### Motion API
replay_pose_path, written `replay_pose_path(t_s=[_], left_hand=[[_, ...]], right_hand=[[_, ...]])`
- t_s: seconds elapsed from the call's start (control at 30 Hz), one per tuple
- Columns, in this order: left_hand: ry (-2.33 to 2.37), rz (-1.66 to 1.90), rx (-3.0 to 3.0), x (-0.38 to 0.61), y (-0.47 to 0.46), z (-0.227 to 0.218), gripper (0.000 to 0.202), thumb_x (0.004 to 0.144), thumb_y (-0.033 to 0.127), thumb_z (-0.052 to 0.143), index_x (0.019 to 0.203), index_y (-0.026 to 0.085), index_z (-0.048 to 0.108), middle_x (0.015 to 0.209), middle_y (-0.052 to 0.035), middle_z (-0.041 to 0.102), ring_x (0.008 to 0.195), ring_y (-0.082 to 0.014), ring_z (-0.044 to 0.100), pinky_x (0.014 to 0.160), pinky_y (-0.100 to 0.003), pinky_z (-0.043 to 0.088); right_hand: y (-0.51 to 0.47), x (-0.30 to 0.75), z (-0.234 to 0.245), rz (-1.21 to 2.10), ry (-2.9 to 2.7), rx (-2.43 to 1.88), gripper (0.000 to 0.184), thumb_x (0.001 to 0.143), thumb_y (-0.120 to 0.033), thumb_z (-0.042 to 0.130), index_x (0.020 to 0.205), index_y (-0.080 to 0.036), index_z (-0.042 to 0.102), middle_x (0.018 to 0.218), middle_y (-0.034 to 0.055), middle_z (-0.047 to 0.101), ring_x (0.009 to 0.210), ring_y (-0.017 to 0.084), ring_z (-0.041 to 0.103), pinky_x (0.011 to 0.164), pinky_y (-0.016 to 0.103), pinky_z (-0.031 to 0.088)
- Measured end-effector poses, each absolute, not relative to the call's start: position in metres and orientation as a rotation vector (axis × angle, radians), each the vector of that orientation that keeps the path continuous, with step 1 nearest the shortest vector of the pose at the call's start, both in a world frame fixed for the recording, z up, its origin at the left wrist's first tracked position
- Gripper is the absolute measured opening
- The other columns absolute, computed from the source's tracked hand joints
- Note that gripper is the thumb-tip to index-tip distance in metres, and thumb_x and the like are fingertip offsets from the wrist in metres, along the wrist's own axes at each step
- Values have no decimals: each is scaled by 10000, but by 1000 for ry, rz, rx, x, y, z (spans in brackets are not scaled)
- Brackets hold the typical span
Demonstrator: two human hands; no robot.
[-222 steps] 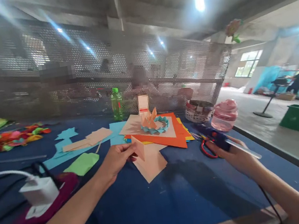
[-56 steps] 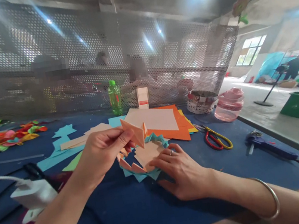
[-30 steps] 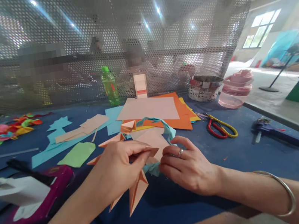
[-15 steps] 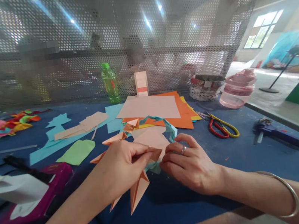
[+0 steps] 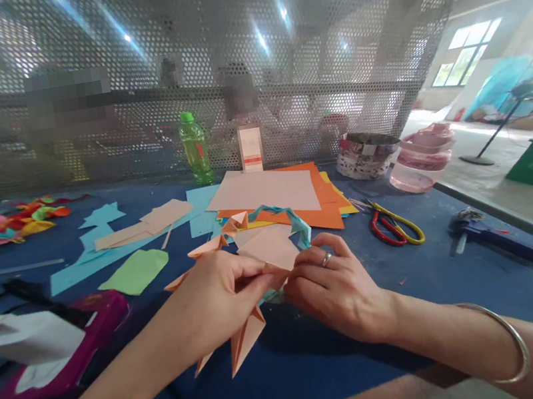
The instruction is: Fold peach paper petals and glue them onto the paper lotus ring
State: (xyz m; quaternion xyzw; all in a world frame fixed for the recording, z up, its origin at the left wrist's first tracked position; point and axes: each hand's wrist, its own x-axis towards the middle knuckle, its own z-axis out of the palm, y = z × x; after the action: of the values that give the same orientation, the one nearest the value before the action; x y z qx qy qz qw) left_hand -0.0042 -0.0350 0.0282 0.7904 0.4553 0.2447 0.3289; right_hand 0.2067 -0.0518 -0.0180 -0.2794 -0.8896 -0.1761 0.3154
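Observation:
A ring of folded paper lies in front of me. Peach pointed folds (image 5: pixel 248 340) make up its left side and a twisted teal strip (image 5: pixel 300 226) forms its upper right. My left hand (image 5: pixel 215 295) pinches one peach folded paper piece (image 5: pixel 274 271) between thumb and fingers. My right hand (image 5: pixel 339 289), with a ring on one finger, is closed at the pointed right end of that same piece. Its fingertips hide the tip. Teal paper (image 5: pixel 276 296) shows just under both hands. Inside the ring lies a flat pale pink sheet (image 5: pixel 268 246).
Paper sheets (image 5: pixel 265 189) are stacked behind the ring. To the right are red-and-yellow-handled scissors (image 5: pixel 392 227), a glue gun (image 5: pixel 503 239), a woven basket (image 5: pixel 368 155) and a pink jug (image 5: pixel 420 158). A magenta power strip (image 5: pixel 102 327) sits left, a green bottle (image 5: pixel 194 149) behind.
My right fingers have closed in on the peach piece's pointed end, which was showing free between the hands before. My left hand keeps its pinch nearly in place.

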Motion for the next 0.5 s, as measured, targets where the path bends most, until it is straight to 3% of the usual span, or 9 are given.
replay_pose_path(t_s=[0.23,0.5], left_hand=[[1175,541,2092,-4,-35,30,283,851,386,532,912,252,774,808,7,765,734,-201,678,650,-265,525],[1223,391,2086,-4,-35,33,281,882,414,511,964,308,758,814,42,765,747,-192,683,640,-250,506]], right_hand=[[-51,204,-16,-307,-2282,-856,181,922,-236,571,754,-173,584,678,3,669,808,157,623,922,374,338],[-46,204,-21,-153,-2154,-911,156,838,-260,701,756,-186,592,668,-37,675,823,157,626,936,377,310]])
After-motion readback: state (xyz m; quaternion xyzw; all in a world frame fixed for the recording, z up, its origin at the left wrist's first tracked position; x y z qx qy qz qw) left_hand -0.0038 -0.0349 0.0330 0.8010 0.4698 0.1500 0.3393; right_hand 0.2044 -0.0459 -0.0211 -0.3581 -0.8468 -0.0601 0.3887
